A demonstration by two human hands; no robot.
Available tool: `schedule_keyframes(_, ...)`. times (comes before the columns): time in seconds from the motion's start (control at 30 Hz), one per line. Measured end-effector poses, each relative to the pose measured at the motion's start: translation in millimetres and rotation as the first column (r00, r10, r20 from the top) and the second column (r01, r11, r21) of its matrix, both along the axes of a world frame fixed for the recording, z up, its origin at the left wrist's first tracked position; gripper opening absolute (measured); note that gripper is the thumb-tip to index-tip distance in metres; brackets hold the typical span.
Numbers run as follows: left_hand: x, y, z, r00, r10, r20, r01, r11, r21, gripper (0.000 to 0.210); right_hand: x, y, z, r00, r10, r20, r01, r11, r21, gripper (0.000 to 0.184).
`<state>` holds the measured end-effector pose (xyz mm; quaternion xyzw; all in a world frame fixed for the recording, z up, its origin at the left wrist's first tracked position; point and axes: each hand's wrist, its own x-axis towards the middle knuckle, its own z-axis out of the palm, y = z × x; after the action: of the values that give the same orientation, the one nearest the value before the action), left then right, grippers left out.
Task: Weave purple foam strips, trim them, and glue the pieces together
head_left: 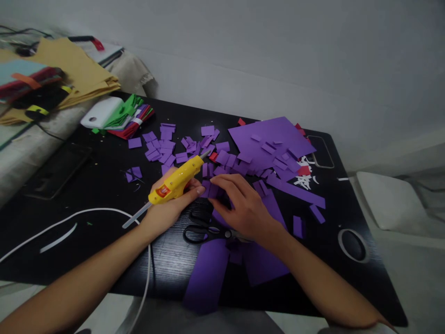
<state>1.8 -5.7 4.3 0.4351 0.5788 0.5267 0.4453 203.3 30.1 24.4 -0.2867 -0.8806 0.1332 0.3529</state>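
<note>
A yellow hot glue gun (180, 180) lies across my left hand (163, 215), which is closed around it. Its nozzle points up and to the right, and a clear glue stick pokes out of the back. My left thumb also touches a small folded purple foam piece (206, 189). On the other side, my right hand (245, 208) pinches that same piece between thumb and fingers. Black-handled scissors (198, 233) lie below the hands, their blades partly hidden under my right hand. Purple foam sheets (208, 273) spread beneath the scissors and my right wrist.
Many small purple pieces (163, 146) lie scattered behind the hands on the black table (104, 241). A large purple sheet (267, 132) sits at the back. A tape roll (352, 246) rests at right. A white cord (149, 264) crosses the left side. Stacked foam (130, 118) stands back left.
</note>
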Motion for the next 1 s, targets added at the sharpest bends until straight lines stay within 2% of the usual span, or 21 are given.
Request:
schedule_keyframes(0.23, -0.7, 3.9, 0.0, 0.995, -0.014, 0.098, 0.019, 0.998, -0.053, 0.036, -1.1, -0.1, -3.1, 0.997, -0.040, -0.062, 0.032, 0.992, -0.125, 0.039)
schedule_keyframes(0.37, -0.8, 4.8, 2.3, 0.996, -0.008, 0.087, 0.014, 0.998, -0.065, 0.037, -1.7, 0.9, -2.6, 0.996, -0.058, -0.070, 0.046, 0.985, -0.164, 0.042)
schedule_keyframes(0.47, -1.9, 5.0, 3.2, 0.997, -0.028, 0.076, 0.033, 0.998, -0.059, 0.037, -2.2, 2.3, 0.8, 0.992, -0.062, -0.106, 0.032, 0.964, -0.263, 0.043)
schedule_keyframes(0.53, -3.1, 5.0, 2.0, 0.996, -0.041, 0.074, 0.045, 0.998, -0.050, 0.035, -2.4, 3.2, 4.1, 0.984, -0.073, -0.162, 0.003, 0.919, -0.394, 0.041)
schedule_keyframes(0.57, -3.9, 5.0, 0.9, 0.996, -0.039, 0.076, 0.043, 0.998, -0.043, 0.034, -2.5, 3.5, 5.6, 0.975, -0.093, -0.201, -0.015, 0.879, -0.477, 0.039)
schedule_keyframes(0.7, -6.8, 4.9, -3.3, 0.997, -0.027, 0.068, 0.028, 0.999, -0.017, 0.032, -3.2, 4.1, 9.5, 0.935, -0.192, -0.297, -0.102, 0.657, -0.747, 0.028)
schedule_keyframes(0.77, -7.5, 5.0, -4.5, 0.998, -0.031, 0.050, 0.032, 0.999, -0.013, 0.031, -4.0, 4.0, 10.0, 0.920, -0.227, -0.321, -0.134, 0.587, -0.799, 0.026)
schedule_keyframes(0.83, -7.6, 5.0, -5.3, 0.999, -0.041, 0.028, 0.042, 0.999, -0.012, 0.030, -4.9, 3.8, 10.2, 0.902, -0.261, -0.344, -0.147, 0.563, -0.813, 0.025)
schedule_keyframes(1.0, -6.1, 4.3, -6.3, 0.998, -0.056, -0.009, 0.056, 0.998, 0.009, 0.031, -6.7, 3.4, 8.9, 0.885, -0.311, -0.345, -0.114, 0.575, -0.810, 0.023)
